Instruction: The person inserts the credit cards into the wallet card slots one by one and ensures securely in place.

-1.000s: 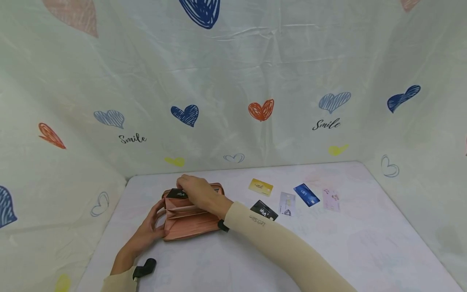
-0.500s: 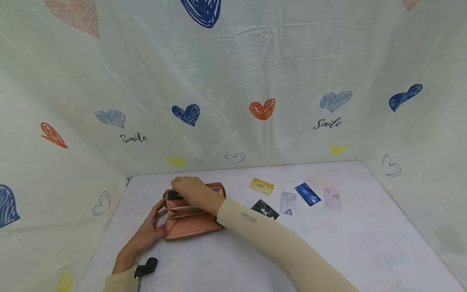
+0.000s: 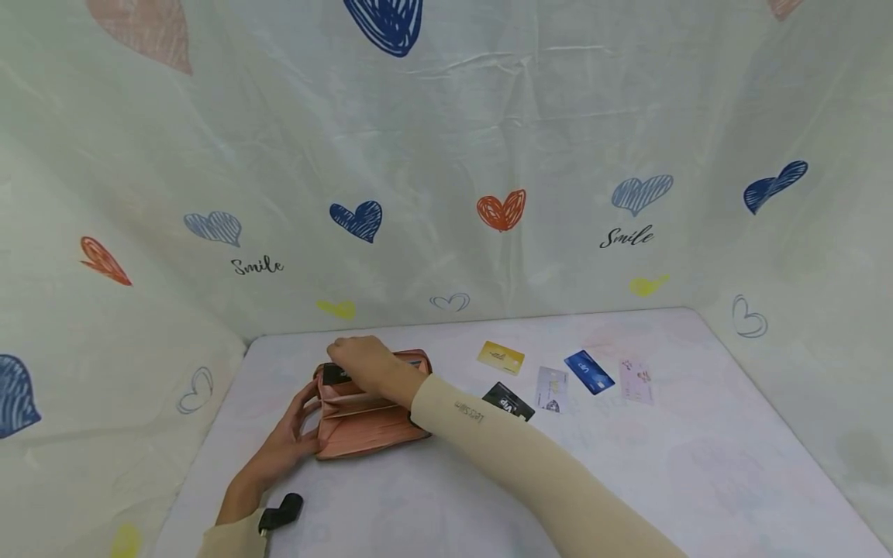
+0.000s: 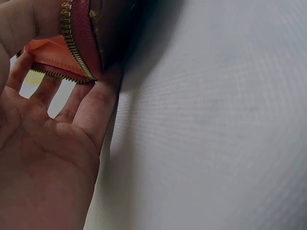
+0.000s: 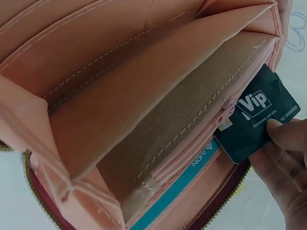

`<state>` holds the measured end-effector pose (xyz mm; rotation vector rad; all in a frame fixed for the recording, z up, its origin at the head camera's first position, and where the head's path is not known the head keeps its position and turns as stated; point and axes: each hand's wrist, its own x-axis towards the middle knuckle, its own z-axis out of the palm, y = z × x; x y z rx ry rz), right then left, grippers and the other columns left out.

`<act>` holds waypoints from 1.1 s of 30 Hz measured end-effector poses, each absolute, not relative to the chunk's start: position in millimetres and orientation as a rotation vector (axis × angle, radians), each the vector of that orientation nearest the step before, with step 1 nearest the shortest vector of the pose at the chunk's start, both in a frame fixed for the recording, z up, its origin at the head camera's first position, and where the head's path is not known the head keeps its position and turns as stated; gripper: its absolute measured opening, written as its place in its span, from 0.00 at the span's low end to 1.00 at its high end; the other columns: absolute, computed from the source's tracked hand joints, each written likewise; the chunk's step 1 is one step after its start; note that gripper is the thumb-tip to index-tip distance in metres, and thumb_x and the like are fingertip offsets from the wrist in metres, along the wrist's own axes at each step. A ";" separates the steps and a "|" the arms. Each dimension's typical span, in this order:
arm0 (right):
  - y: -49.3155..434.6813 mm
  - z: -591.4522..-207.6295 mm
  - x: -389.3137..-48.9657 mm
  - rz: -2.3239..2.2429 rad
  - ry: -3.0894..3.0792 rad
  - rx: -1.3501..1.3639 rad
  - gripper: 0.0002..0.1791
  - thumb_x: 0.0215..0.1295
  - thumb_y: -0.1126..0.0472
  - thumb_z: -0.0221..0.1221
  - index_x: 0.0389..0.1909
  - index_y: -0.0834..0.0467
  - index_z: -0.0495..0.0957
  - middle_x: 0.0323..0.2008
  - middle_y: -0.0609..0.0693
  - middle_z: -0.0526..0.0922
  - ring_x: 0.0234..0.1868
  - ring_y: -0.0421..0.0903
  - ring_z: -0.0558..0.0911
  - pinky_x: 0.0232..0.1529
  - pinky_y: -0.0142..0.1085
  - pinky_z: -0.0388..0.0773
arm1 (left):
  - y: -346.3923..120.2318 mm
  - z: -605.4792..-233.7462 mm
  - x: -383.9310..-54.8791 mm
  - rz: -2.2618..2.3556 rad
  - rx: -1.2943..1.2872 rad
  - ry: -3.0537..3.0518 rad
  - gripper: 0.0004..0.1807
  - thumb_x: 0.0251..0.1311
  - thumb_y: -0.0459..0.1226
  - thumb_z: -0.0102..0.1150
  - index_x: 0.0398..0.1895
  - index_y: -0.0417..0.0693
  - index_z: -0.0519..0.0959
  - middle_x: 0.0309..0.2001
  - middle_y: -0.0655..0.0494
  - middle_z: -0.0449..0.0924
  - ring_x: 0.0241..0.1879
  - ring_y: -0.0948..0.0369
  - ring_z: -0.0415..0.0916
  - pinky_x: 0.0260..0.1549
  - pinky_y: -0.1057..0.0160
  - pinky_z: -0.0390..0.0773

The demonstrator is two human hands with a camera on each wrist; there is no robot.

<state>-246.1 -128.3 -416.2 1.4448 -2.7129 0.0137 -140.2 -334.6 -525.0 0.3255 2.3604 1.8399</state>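
A pink zip-around wallet (image 3: 370, 435) stands spread apart at the back left of the table. My left hand (image 3: 281, 448) grips its left side, with the fingers (image 4: 98, 108) along the brass-zipped edge in the left wrist view. With my right hand (image 3: 373, 366) I pinch a black Vip card (image 5: 256, 112) by its outer edge, thumb on its printed face. The card is partly in the wallet's rear section, behind the pink zipped pocket (image 5: 211, 129). A teal card (image 5: 178, 178) sits beside it in the same section. The right fingertips are hidden in the head view.
Loose cards lie right of the wallet: a yellow card (image 3: 501, 357), another black Vip card (image 3: 508, 401), a pale grey card (image 3: 553, 389), a blue card (image 3: 589, 372) and a pale pink card (image 3: 636, 380). A heart-printed sheet (image 3: 418, 155) hangs behind the table.
My right hand has moved slightly left along the wallet's back edge with the black card, less of which shows in the head view. The left hand keeps its grip on the wallet.
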 end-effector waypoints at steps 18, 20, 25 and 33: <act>-130.7 -412.7 -250.7 -0.052 -2.726 1.485 0.19 0.77 0.65 0.62 0.65 0.55 0.79 0.59 0.48 0.83 0.57 0.40 0.83 0.54 0.28 0.80 | -335.6 -526.5 -140.4 1.855 0.359 2.348 0.57 0.61 0.22 0.66 0.86 0.44 0.41 0.83 0.53 0.41 0.68 0.83 0.56 0.57 0.76 0.72; -129.8 -413.3 -248.7 -0.039 -2.712 1.490 0.18 0.76 0.64 0.63 0.64 0.56 0.80 0.57 0.48 0.84 0.56 0.40 0.84 0.53 0.29 0.81 | -335.4 -527.9 -139.7 1.865 0.389 2.346 0.56 0.62 0.21 0.65 0.86 0.44 0.41 0.81 0.62 0.44 0.68 0.82 0.56 0.58 0.76 0.72; -126.5 -414.4 -245.5 -0.001 -2.695 1.465 0.16 0.75 0.64 0.64 0.61 0.56 0.82 0.54 0.48 0.85 0.54 0.41 0.85 0.51 0.30 0.82 | -335.7 -529.9 -140.4 1.874 0.457 2.348 0.56 0.60 0.20 0.65 0.86 0.42 0.42 0.77 0.74 0.47 0.69 0.82 0.57 0.58 0.76 0.72; -127.3 -408.0 -249.1 -0.009 -2.711 1.528 0.16 0.76 0.65 0.62 0.61 0.55 0.81 0.56 0.48 0.85 0.56 0.42 0.84 0.55 0.30 0.80 | -335.2 -528.1 -141.9 1.869 0.491 2.342 0.55 0.61 0.20 0.64 0.85 0.39 0.42 0.77 0.75 0.49 0.69 0.81 0.58 0.58 0.76 0.72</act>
